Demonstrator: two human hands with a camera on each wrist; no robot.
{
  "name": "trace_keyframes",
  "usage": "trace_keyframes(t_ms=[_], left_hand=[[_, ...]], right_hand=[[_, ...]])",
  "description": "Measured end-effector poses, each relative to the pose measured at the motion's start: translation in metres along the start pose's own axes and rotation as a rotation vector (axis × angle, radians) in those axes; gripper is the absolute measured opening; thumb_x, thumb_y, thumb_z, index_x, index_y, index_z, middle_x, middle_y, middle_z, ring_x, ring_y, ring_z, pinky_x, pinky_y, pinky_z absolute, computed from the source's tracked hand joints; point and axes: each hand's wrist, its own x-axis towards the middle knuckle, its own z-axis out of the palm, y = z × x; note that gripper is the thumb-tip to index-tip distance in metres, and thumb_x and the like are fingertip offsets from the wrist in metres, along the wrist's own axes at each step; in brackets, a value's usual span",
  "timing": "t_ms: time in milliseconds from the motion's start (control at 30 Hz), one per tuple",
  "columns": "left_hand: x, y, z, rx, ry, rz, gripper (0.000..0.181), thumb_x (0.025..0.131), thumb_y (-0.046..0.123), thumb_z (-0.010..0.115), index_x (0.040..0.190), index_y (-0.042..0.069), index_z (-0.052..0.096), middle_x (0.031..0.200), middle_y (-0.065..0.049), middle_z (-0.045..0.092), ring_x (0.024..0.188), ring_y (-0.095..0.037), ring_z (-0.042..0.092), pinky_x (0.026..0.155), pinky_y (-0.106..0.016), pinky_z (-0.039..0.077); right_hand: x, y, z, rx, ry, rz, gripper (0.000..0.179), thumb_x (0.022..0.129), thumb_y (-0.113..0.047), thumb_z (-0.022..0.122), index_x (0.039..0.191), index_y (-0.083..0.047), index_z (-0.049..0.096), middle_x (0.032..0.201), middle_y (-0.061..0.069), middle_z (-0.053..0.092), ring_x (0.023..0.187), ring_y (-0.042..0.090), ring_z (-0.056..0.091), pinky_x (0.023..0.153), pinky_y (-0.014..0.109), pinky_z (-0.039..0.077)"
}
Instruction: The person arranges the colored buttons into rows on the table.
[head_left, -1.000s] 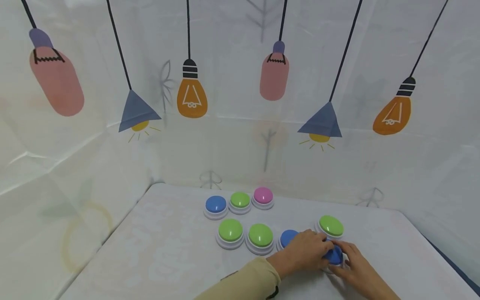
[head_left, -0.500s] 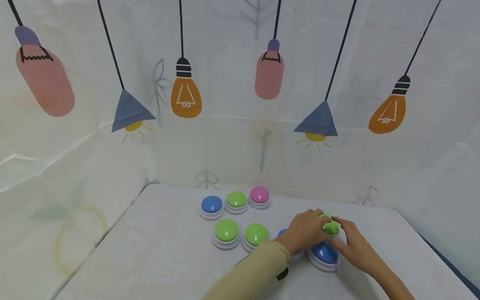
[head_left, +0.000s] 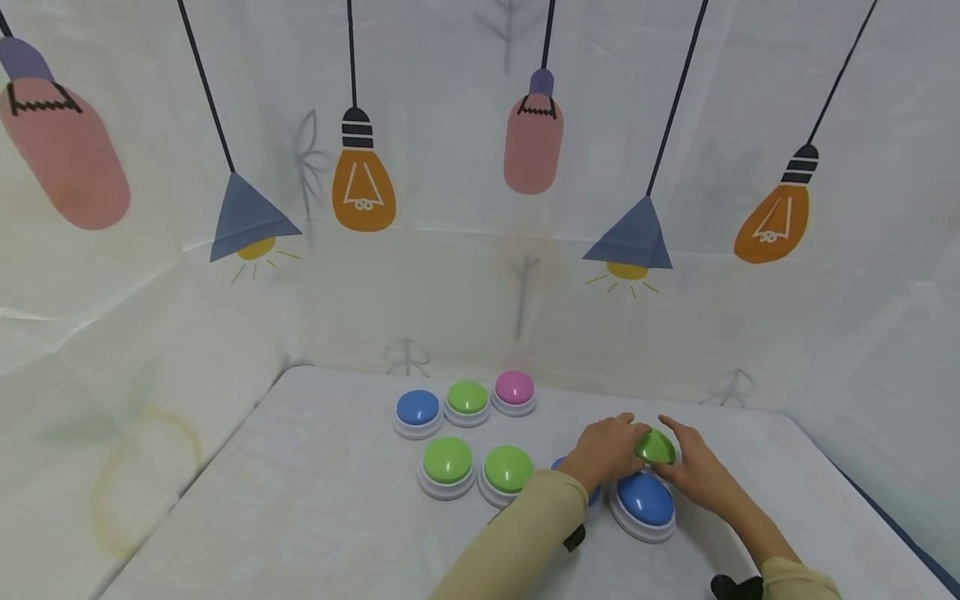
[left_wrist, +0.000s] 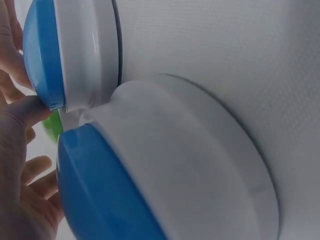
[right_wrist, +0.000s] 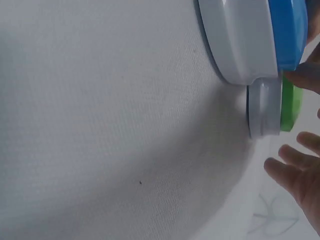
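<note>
The left hand (head_left: 609, 452) and the right hand (head_left: 697, 468) are found cupped at either side of a green button (head_left: 657, 450), which lies in the gap between them. From the left hand the button is to the right, at the fingertips; from the right hand it is to the left, beyond the thumb. The left hand is judged the nearer: its fingertips overlap the button's left edge in the head view, while the right index finger stands clear of the dome. Fingers of both hands are spread apart and clamp nothing; whether any fingertip or thumb touches the dome cannot be told. The button is round, so no long axis is noted. Its base, hidden from above, shows in the right wrist view flat on the table (head_left: 300, 500). A blue button (head_left: 645, 500) sits just beside it on the person's side, below both thumbs. Another blue button (left_wrist: 105, 185) lies under the left wrist, largely covered by it in the head view. Further left of the left hand stand a second green button (head_left: 507, 469) and, beside that, a third green button (head_left: 447, 460). A pink button (head_left: 514, 387) is noted beyond them, farther from the person.
</note>
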Motion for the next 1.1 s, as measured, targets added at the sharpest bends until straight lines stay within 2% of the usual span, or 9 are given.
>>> trace_keyframes(t_ms=[167, 400, 633, 1100], left_hand=[[0.001, 0.000, 0.001, -0.023, 0.004, 0.003, 0.051, 0.089, 0.041, 0.072, 0.137, 0.034, 0.058, 0.139, 0.012, 0.055, 0.123, -0.004, 0.055, 0.093, -0.023, 0.050], [0.004, 0.002, 0.002, -0.080, -0.024, -0.022, 0.048, 0.088, 0.039, 0.073, 0.134, 0.035, 0.061, 0.120, 0.017, 0.066, 0.104, 0.001, 0.060, 0.084, -0.018, 0.048], [0.004, 0.003, 0.004, -0.088, -0.019, -0.035, 0.046, 0.089, 0.038, 0.072, 0.133, 0.034, 0.061, 0.120, 0.018, 0.066, 0.106, -0.001, 0.061, 0.086, -0.018, 0.049], [0.003, 0.001, 0.006, -0.096, -0.016, -0.039, 0.045, 0.090, 0.030, 0.072, 0.133, 0.034, 0.061, 0.120, 0.019, 0.066, 0.108, -0.001, 0.061, 0.089, -0.020, 0.050]], right_hand=[[0.004, 0.002, 0.003, 0.065, -0.052, 0.005, 0.079, 0.085, -0.014, 0.075, 0.143, 0.015, 0.031, 0.140, 0.044, 0.037, 0.129, 0.061, 0.035, 0.100, 0.072, 0.034], [0.003, 0.004, 0.004, 0.075, -0.092, 0.030, 0.074, 0.087, -0.014, 0.073, 0.142, 0.017, 0.033, 0.139, 0.043, 0.038, 0.128, 0.061, 0.037, 0.102, 0.069, 0.035], [0.002, 0.005, 0.004, 0.075, -0.098, 0.026, 0.075, 0.090, -0.022, 0.072, 0.141, 0.017, 0.035, 0.138, 0.042, 0.040, 0.128, 0.060, 0.038, 0.101, 0.069, 0.036], [-0.003, 0.007, 0.011, 0.034, -0.071, 0.024, 0.071, 0.094, -0.024, 0.066, 0.144, 0.014, 0.033, 0.137, 0.042, 0.041, 0.126, 0.061, 0.040, 0.099, 0.069, 0.038]])
